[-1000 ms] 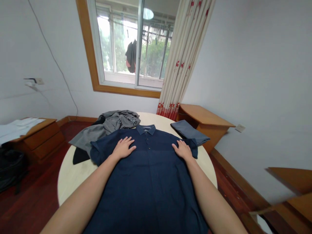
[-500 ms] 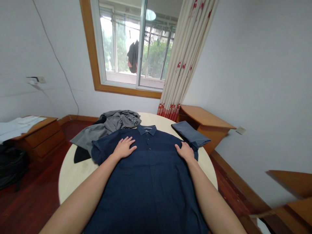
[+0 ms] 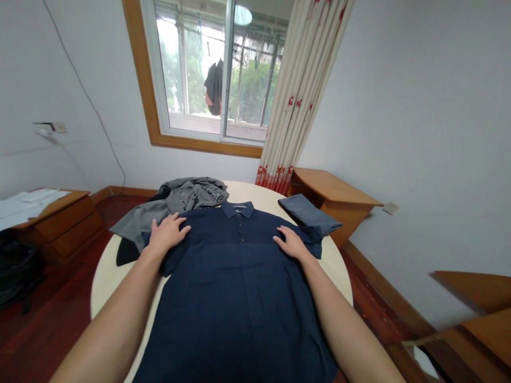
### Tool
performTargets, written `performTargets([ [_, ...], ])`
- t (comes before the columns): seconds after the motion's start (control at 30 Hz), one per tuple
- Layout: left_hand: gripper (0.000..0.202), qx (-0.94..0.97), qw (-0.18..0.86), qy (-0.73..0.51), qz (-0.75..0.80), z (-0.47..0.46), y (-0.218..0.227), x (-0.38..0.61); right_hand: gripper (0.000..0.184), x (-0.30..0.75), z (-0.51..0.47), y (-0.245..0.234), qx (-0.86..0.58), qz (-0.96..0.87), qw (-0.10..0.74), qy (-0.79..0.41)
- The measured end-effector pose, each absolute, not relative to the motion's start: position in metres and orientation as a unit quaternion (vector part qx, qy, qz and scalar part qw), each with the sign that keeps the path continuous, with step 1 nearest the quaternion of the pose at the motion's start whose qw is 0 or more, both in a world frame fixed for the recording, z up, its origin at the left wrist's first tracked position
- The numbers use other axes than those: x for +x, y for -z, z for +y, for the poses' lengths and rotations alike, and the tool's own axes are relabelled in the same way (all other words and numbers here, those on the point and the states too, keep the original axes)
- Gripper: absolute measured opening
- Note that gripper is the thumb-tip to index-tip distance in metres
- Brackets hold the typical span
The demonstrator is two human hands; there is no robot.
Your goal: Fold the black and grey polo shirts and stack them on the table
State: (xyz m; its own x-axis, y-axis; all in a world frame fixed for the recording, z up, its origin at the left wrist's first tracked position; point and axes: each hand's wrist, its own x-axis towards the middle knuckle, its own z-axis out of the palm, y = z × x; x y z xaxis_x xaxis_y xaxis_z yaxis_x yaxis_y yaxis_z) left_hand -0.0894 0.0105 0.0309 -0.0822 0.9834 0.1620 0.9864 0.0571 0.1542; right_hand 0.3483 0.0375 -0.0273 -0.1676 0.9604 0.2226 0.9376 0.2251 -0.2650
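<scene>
A navy short-sleeved shirt (image 3: 235,287) lies front up and spread out, its collar toward the window and its lower part running past the near edge of the view. My left hand (image 3: 167,233) rests on the sleeve at the left side, fingers spread. On the right part of the chest, below the shoulder, my right hand (image 3: 292,243) lies with its fingers apart. Neither hand grips the cloth. The shirt covers much of the round pale table (image 3: 115,287).
A heap of grey and black clothes (image 3: 187,197) sits at the table's far left. Folded dark grey-blue cloth (image 3: 309,211) lies at the far right, close to the right sleeve. Beyond it stands a wooden desk (image 3: 339,189). A wooden cabinet (image 3: 59,223) is at left.
My left hand has moved left from the chest to the left sleeve. My right hand has shifted slightly left, inward from the right shoulder. The view has tilted a little.
</scene>
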Motion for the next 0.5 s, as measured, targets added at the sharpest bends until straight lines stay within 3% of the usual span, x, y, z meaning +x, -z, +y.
performTargets([
  [0.2,0.057,-0.624,0.016,0.122,-0.772,0.008,-0.035,-0.106,0.053,0.348,0.037,0.026,-0.626,-0.762,0.163,-0.037],
  [0.4,0.057,-0.572,-0.079,0.124,-0.807,0.006,-0.046,-0.129,0.052,0.349,0.036,0.026,-0.626,-0.761,0.165,-0.039],
  [0.5,0.050,-0.593,-0.077,0.126,-0.792,0.007,-0.043,-0.148,0.052,0.349,0.036,0.026,-0.625,-0.762,0.164,-0.040],
])
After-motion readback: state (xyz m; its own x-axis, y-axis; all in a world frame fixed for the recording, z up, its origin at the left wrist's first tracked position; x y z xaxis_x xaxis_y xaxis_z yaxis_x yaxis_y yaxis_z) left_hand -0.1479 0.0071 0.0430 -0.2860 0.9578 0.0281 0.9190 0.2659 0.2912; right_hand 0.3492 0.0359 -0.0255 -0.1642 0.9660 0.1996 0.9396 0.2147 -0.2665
